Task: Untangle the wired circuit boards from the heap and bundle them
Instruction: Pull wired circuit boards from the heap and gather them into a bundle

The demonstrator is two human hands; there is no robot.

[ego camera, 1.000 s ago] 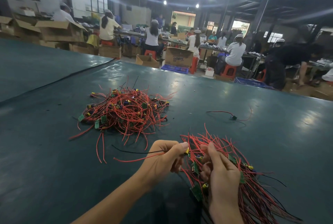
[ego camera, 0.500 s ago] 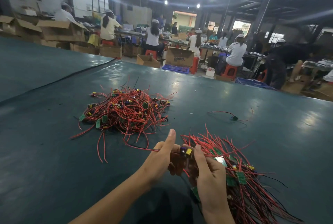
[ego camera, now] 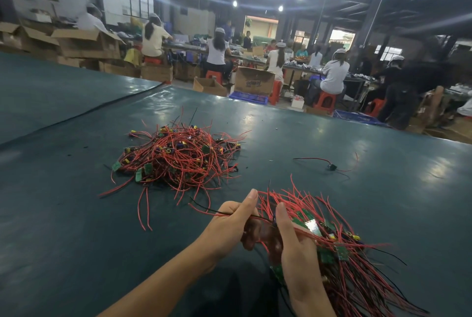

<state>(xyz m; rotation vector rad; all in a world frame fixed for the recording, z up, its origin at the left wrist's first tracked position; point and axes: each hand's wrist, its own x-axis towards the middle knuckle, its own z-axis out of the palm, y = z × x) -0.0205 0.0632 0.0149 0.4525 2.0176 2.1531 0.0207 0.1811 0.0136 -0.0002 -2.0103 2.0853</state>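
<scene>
A tangled heap of red-wired green circuit boards point(ego camera: 178, 158) lies on the dark green table point(ego camera: 63, 214), ahead and left of my hands. My right hand point(ego camera: 298, 253) grips a bundle of wired boards point(ego camera: 344, 253) whose red and black wires fan out to the lower right. My left hand point(ego camera: 229, 222) pinches one wired board's red and black leads at the bundle's left end, thumb raised. The leads trail to the left across the table.
A single wired board point(ego camera: 330, 166) lies apart on the table to the right. Beyond the table's far edge point(ego camera: 255, 104) stand cardboard boxes point(ego camera: 252, 81), red stools and several seated workers at benches.
My left hand brought a loose wired board from the left up to the bundle. My right hand shifted its grip, the index finger now lifted over the wires.
</scene>
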